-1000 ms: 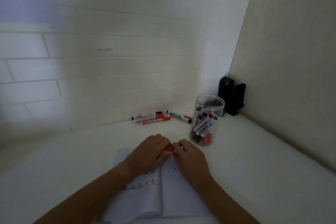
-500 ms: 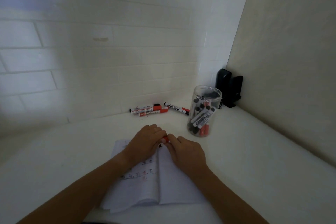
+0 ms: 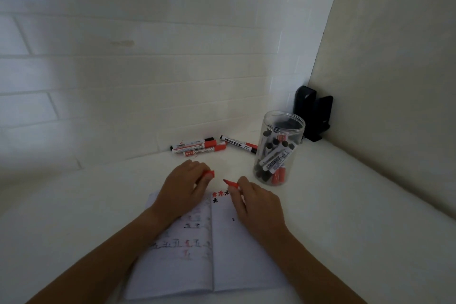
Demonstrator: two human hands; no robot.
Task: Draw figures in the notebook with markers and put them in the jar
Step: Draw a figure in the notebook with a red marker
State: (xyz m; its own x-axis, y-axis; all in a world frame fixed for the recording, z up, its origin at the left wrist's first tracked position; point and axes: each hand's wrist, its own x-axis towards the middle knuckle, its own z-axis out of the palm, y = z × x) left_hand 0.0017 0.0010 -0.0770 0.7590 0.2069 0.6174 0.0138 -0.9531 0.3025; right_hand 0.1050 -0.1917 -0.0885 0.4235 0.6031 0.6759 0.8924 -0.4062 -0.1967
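An open notebook (image 3: 237,264) lies on the white table, with small red and black figures near the top of its right page and rows of marks on the left page. My right hand (image 3: 256,205) grips an uncapped red marker (image 3: 230,183), tip pointing left above the page's top edge. My left hand (image 3: 183,190) holds the red cap (image 3: 209,174) a short way from the tip. A clear plastic jar (image 3: 278,148) with several markers inside stands upright, lidless, just right of my hands.
Several loose markers (image 3: 197,148) lie by the tiled wall behind the notebook, another marker (image 3: 238,143) beside them. A black device (image 3: 312,113) stands in the corner behind the jar. A beige wall runs along the right side.
My hands were together on the capped marker. They have pulled apart: the cap came off in my left hand and the bare tip shows in my right. The view has tilted down.
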